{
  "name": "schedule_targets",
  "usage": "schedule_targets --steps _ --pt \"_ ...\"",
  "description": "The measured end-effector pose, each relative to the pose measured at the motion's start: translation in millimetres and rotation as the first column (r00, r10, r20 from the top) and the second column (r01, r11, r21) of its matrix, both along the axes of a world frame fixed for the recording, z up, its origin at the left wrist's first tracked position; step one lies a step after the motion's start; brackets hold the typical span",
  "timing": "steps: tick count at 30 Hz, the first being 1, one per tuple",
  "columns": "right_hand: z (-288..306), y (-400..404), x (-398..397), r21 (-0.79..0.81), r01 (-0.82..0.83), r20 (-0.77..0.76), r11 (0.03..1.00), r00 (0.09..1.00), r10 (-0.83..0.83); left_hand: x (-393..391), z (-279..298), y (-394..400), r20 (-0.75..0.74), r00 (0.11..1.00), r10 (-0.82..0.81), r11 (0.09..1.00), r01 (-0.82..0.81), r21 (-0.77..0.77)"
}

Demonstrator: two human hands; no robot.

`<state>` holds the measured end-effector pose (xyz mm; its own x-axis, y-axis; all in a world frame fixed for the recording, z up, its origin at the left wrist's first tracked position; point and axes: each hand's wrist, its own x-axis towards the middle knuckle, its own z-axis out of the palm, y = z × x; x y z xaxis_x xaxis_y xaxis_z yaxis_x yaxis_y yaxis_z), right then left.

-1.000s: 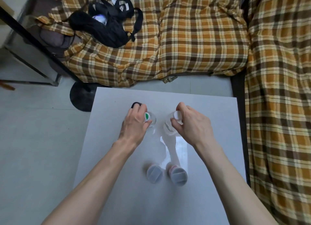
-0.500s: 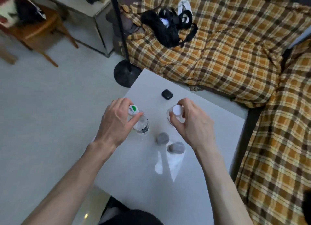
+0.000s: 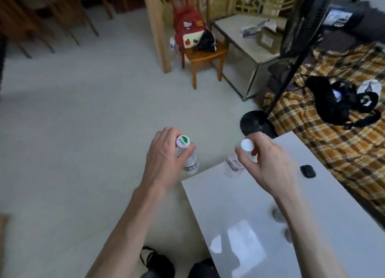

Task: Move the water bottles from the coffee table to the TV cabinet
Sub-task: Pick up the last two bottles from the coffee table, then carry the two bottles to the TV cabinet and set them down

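Floor of pale grey smooth tile fills the left and far middle. Glossy white rectangular coffee table sits near right, slick top with window glare. Orange-brown plaid fabric sofa cover lies right of it, a soft black strappy bag on top. Black pole fan stand with round base just beyond the table's far corner. Small orange wooden chair far middle, carrying a red fabric backpack. Grey metal-framed side table far right with blurred clutter.

Left hand is closed around the neck of a clear plastic water bottle with white-and-green round cap, held upright over the floor just left of the table edge; cap print is small, unreadable. Right hand pinches the neck of a clear plastic water bottle with plain white cap, lifted above the table's far left corner; label blurred.

Small black rounded case rests on the table to the right. Two grey round bottle caps near the right forearm, blurred, on the table.
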<state>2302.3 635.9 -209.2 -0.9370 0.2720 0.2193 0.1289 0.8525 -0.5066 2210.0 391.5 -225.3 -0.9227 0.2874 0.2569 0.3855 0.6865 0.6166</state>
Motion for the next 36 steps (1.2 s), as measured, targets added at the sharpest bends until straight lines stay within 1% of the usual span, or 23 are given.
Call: schedule_targets --steps 2,6,11,13,15,20,25,30,34,36 --pt "11 -40 -26 0.033 -0.068 -0.007 0.997 0.998 0.068 -9 12 -49 -0.022 0.998 0.062 0.998 -0.062 0.019" --pt "28 -132 -71 0.086 -0.115 -0.041 0.990 0.992 0.119 -14 26 -148 -0.061 0.982 0.181 0.983 -0.178 0.045" --pt "41 -245 -115 0.098 -0.240 -0.058 0.966 0.967 0.246 -13 33 -262 -0.067 0.963 0.262 0.964 -0.258 0.066" --pt "43 -295 -134 0.124 -0.319 -0.051 0.940 0.944 0.327 -12 33 -310 -0.069 0.956 0.286 0.957 -0.280 0.076" --pt "47 -346 -150 0.133 -0.401 -0.029 0.906 0.912 0.408 -11 31 -358 -0.078 0.935 0.345 0.937 -0.339 0.082" --pt "53 -458 -179 0.154 -0.595 0.024 0.789 0.801 0.599 6 26 -461 -0.083 0.844 0.529 0.847 -0.522 0.098" --pt "53 -563 -206 0.140 -0.754 0.033 0.642 0.651 0.758 23 21 -545 -0.082 0.734 0.674 0.739 -0.667 0.094" --pt "47 -661 -234 0.108 -0.857 0.056 0.503 0.511 0.858 28 20 -621 -0.015 0.632 0.775 0.630 -0.770 0.100" --pt "39 -738 -261 0.053 -0.921 0.083 0.386 0.389 0.917 24 19 -681 -0.013 0.542 0.841 0.541 -0.838 0.076" --pt "35 -776 -275 0.024 -0.944 0.103 0.328 0.329 0.939 19 20 -710 -0.014 0.506 0.863 0.506 -0.862 0.039"
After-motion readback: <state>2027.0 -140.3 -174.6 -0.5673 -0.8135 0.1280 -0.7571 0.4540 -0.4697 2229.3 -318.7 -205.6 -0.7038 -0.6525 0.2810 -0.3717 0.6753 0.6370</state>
